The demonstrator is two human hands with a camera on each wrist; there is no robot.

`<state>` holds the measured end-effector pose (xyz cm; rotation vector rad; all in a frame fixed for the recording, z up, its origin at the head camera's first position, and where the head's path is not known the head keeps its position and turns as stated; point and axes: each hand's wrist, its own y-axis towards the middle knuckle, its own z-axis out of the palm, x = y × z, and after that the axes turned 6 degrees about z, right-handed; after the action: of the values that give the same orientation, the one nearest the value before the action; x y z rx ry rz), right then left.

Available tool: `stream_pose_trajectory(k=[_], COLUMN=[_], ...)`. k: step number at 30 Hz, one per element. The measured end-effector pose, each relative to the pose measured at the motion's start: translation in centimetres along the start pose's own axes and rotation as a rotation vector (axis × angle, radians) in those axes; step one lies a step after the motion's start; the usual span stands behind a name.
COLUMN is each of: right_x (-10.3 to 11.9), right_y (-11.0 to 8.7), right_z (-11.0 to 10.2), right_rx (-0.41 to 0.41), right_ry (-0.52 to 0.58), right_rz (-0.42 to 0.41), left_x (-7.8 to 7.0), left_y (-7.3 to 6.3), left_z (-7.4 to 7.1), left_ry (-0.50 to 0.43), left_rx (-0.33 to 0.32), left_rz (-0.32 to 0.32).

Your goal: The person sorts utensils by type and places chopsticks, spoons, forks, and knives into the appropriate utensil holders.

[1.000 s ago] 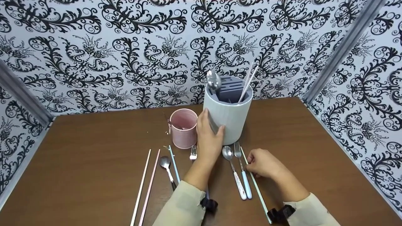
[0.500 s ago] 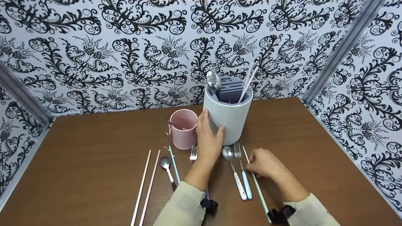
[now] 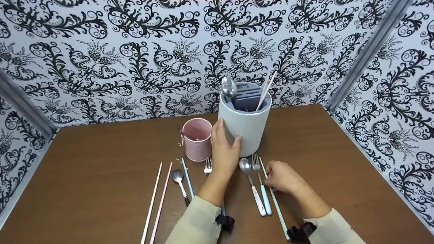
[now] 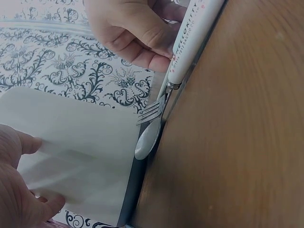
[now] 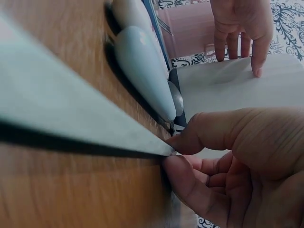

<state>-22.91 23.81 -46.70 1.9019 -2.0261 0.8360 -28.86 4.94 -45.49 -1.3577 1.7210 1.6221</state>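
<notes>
My left hand (image 3: 225, 154) rests on the side of a tall white cutlery holder (image 3: 247, 130), fingers and thumb spread against its wall. A spoon (image 3: 229, 87) and two pale chopsticks (image 3: 266, 91) stand in the holder. To its right, my right hand (image 3: 282, 177) pinches a pale green chopstick (image 3: 278, 209) between thumb and finger; the right wrist view shows this pinch close up. The chopstick lies along the table. Just left of it lie a fork (image 3: 265, 198) with a light blue handle and a spoon (image 3: 258, 200) with a patterned white handle.
A pink cup (image 3: 197, 149) stands left of the holder. On the table (image 3: 101, 189) lie a white chopstick (image 3: 151, 203), a pink chopstick (image 3: 161, 203), a black-handled spoon (image 3: 177, 176), a blue chopstick (image 3: 186, 176) and a fork (image 3: 208, 166) partly behind my left arm. Patterned walls (image 3: 135, 67) border the table.
The far end of the green chopstick has shifted slightly right and then back left in my right fingers. My left hand stays at the holder.
</notes>
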Motion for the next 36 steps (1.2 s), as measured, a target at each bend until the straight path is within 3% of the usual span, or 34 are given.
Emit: stream_pose_trajectory(k=[8,14,20,31,36], right_x=[0.2,0.1,-0.1,-0.5,-0.7], right_y=[0.1,0.1,0.1,0.2,0.0], right_z=[0.1,-0.2,-0.7,-2.0,-3.0], right_rx=[-0.01,-0.004,0.009,0.104,0.126], right_ry=[0.047,0.071,0.17,0.371,0.435], right_rz=[0.052,0.037,0.042,-0.091,-0.106], left_x=[-0.2,-0.1,-0.2,-0.2,-0.2], left_y=[0.0,0.0,0.0,-0.1,-0.1], left_z=[-0.1,-0.1,-0.2,-0.1,-0.1], left_ry=[0.012,0.009,0.006,0.001,0.003], left_rx=[0.011,0.016,0.021,0.02,0.013], left_rz=[-0.006,-0.009,-0.022,-0.025,-0.01])
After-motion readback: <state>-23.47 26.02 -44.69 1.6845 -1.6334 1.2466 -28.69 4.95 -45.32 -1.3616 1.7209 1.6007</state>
